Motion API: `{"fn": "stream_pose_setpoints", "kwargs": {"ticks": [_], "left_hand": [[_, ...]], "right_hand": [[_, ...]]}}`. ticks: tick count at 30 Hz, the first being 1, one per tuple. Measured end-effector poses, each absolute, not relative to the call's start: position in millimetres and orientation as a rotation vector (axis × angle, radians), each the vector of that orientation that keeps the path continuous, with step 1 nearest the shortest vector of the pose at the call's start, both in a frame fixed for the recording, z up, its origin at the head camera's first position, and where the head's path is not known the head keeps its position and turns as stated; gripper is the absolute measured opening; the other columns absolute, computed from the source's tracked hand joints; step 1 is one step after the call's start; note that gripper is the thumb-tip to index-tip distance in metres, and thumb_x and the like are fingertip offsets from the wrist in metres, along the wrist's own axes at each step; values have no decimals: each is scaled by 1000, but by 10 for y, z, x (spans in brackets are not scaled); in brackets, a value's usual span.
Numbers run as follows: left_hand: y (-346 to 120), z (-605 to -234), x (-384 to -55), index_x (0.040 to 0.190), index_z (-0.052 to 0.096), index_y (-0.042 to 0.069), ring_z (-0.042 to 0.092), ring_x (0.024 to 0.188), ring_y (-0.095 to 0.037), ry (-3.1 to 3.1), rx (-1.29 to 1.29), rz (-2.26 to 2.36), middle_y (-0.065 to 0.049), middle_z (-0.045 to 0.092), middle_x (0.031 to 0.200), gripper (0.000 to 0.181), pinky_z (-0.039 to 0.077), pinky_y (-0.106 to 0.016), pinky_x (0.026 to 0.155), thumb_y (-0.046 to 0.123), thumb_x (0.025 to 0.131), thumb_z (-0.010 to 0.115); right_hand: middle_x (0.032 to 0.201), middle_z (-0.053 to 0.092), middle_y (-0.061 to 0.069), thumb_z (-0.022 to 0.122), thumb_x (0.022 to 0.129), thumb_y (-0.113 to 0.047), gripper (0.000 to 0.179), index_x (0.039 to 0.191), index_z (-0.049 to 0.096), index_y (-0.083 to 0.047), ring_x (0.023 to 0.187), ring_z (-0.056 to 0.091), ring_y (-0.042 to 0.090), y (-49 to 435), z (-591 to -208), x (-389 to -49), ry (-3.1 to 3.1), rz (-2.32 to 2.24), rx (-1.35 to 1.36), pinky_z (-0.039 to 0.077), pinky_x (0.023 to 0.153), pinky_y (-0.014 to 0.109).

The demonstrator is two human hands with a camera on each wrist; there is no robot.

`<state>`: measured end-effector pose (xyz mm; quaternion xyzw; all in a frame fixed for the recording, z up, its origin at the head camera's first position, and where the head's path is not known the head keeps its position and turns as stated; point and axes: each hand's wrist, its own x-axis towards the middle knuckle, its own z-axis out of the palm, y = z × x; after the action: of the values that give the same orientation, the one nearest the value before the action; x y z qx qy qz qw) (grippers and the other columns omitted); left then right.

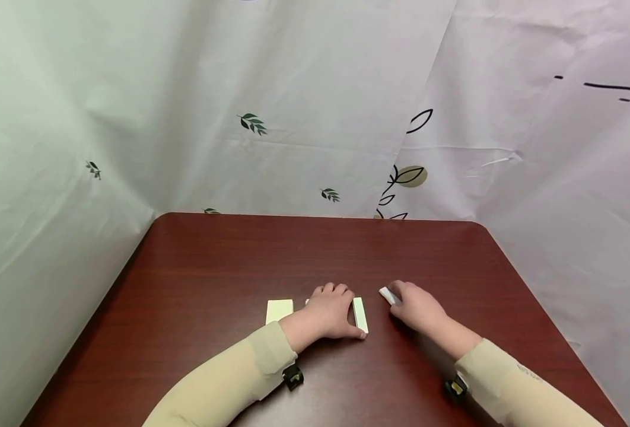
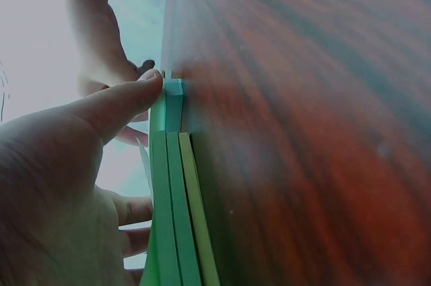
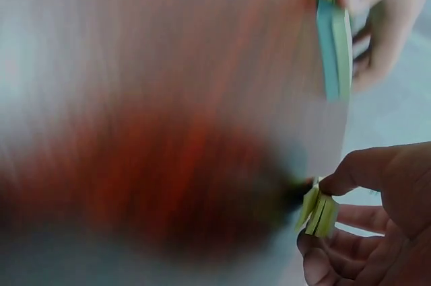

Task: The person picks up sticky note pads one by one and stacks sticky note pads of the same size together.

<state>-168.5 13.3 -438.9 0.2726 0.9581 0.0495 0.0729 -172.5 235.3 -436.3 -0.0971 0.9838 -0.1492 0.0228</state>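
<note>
My left hand (image 1: 325, 313) lies spread over the sticky-note pads on the table, hiding part of them. Its thumb touches the near end of a narrow pale sticky-note pad (image 1: 360, 315). In the left wrist view, layered green and yellow sticky-note pads (image 2: 176, 212) sit by the palm, with the narrow pad (image 2: 174, 108) under the thumb tip. A square pale-yellow sticky-note pad (image 1: 279, 310) shows left of that hand. Off to the right, my right hand (image 1: 419, 308) pinches a small narrow sticky-note pad (image 3: 321, 215) between thumb and fingers; it looks yellow in the right wrist view.
The dark red-brown wooden table (image 1: 293, 255) has rounded far corners. White sheeting (image 1: 304, 77) printed with leaves hangs behind it and on both sides. Each sleeved wrist wears a small black device, such as the left wrist camera (image 1: 292, 376).
</note>
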Motion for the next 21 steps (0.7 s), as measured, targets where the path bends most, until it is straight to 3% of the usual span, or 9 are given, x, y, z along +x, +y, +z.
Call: {"fn": "stream_pose_setpoints", "kwargs": {"ticks": [10,21], "left_hand": [[118,-4380,-1681,129,59,15,49,121,-26,2877,813,168,-1,55,132,83,40,-44,98,76,73,68],[120,-4375,-1668,129,58,15,49,121,-25,2877,808,175,-1,54,132,81,39,-45,100,74,74,68]], "right_hand": [[100,62,8,72,74,-11,47,119,64,-2,75,56,17,2154,-4390,-1462,3032,-443,-334,50,69,39],[98,61,6,73,75,-11,46,120,65,-3,73,56,15,2062,-4397,-1399,3025,-445,-350,50,68,37]]}}
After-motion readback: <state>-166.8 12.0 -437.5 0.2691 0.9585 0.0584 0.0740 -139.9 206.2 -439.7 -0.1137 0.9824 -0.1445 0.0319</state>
